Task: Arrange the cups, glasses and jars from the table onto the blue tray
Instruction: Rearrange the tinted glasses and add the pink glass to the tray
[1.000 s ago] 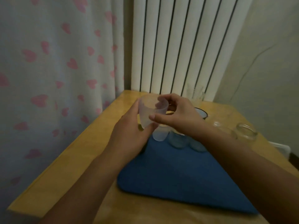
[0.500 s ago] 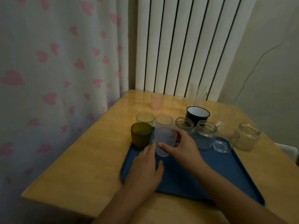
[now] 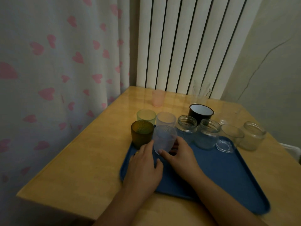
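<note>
The blue tray (image 3: 216, 170) lies on the wooden table (image 3: 84, 162). A frosted clear cup (image 3: 164, 139) stands upright on the tray's far left part, beside a dark amber cup (image 3: 142, 134). My right hand (image 3: 180, 156) grips the frosted cup, thumb on its front base and fingers round its right side. My left hand (image 3: 143, 168) lies flat on the tray's left edge, its fingertips touching the cup's left side. Along the tray's far edge stand a green cup (image 3: 146, 115), another frosted cup (image 3: 166, 120), two glass jars (image 3: 187, 126) (image 3: 207, 136) and a clear glass (image 3: 228, 139).
On the table beyond the tray are a black enamel mug (image 3: 200, 112), a pink cup (image 3: 157, 98), a tall clear glass (image 3: 201, 92) and, at the right, a wide glass jar (image 3: 251, 137). A radiator and a heart-patterned curtain stand behind the table.
Both hands brought the frosted cup down from in front of the camera onto the tray beside the amber cup. Over the last half second the hands hardly moved.
</note>
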